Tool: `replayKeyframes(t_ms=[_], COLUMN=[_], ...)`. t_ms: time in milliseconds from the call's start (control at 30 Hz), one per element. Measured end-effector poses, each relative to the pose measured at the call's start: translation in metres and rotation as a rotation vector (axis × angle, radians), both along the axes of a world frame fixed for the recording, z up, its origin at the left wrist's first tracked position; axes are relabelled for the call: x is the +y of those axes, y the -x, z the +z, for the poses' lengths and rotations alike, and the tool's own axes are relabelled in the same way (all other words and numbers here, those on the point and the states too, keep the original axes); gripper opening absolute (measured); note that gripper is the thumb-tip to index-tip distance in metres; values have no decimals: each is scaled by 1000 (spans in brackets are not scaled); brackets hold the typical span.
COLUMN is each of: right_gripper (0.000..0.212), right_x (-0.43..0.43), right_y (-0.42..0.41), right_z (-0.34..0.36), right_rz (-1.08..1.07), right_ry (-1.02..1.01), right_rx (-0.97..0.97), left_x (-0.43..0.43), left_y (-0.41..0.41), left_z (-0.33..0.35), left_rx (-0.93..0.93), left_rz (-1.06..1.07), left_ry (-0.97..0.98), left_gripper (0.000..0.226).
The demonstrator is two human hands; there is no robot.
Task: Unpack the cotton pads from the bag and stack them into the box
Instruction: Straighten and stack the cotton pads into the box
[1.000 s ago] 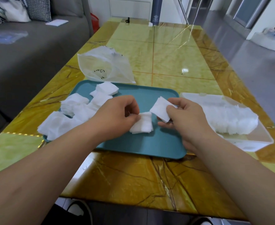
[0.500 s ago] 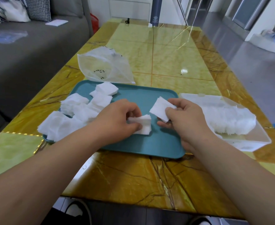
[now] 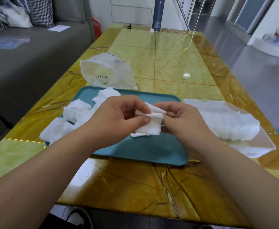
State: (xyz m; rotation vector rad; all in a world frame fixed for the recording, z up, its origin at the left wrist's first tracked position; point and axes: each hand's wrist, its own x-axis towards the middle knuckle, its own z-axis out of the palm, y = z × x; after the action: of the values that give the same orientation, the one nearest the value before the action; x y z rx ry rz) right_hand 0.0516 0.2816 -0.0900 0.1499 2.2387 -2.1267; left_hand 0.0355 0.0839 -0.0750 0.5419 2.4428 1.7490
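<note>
Held pads: a small stack of cotton pads (image 3: 149, 128) at centre frame, low over the teal tray (image 3: 143, 151). Whether it touches the tray, can't tell. The pads are white, square and soft, their bottom edges slightly fanned.
Left hand: the left hand (image 3: 119, 118) comes in from lower left, its grip clamped on the stack's left side with the thumb pressed on the front.
Right hand: the right hand (image 3: 183, 123) has its grip pinching the stack's right edge, fingers curled in.
Loose pads: a heap of loose pads (image 3: 72, 116) at the tray's left end, some hanging over the rim.
Box: a clear box (image 3: 259, 142) just right of the tray, with a row of packed pads (image 3: 231, 126) inside.
Bag: a crumpled, translucent plastic bag (image 3: 107, 73) with black scribble, just behind the tray.
Worktop: the worktop (image 3: 176, 63) is glossy, with yellow-green stone-look panels, brown veins and streaks of glare.
Room: a grey sofa (image 3: 28, 63) along the left, a checked cushion (image 3: 39, 10) at upper left, a shiny grey floor (image 3: 259, 71) on the right, and a dark cylinder (image 3: 157, 14) at top centre.
</note>
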Motion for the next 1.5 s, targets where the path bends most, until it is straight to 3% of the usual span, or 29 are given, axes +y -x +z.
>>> replayKeyframes(t_ms=[467, 567, 667, 767, 933, 1067, 1200, 1500], right_gripper=[25, 39, 40, 31, 32, 25, 23, 20], right_x=[-6, 0, 0, 0, 0, -2, 1, 4], right_y=[-2, -3, -6, -5, -7, -4, -2, -1], right_z=[5, 7, 2, -3, -6, -13, -17, -18], right_rz=[160, 240, 225, 124, 152, -25, -154, -235], right_ry=[-25, 29, -126, -288, -136, -215, -271, -291], right_rx=[48, 46, 93, 139, 47, 74, 74, 82], left_x=[-4, -4, -3, 0, 2, 1, -2, 1], left_y=[10, 14, 15, 13, 9, 21, 25, 24], left_z=[-5, -8, -10, -10, -11, -26, -32, -29], left_rx=[-29, 32, 23, -21, -66, 73, -19, -154], left_rz=[77, 134, 164, 124, 77, 169, 105, 107], left_ry=[89, 162, 227, 217, 135, 409, 678, 528], left_gripper=[17, 31, 42, 20, 10, 20, 55, 16])
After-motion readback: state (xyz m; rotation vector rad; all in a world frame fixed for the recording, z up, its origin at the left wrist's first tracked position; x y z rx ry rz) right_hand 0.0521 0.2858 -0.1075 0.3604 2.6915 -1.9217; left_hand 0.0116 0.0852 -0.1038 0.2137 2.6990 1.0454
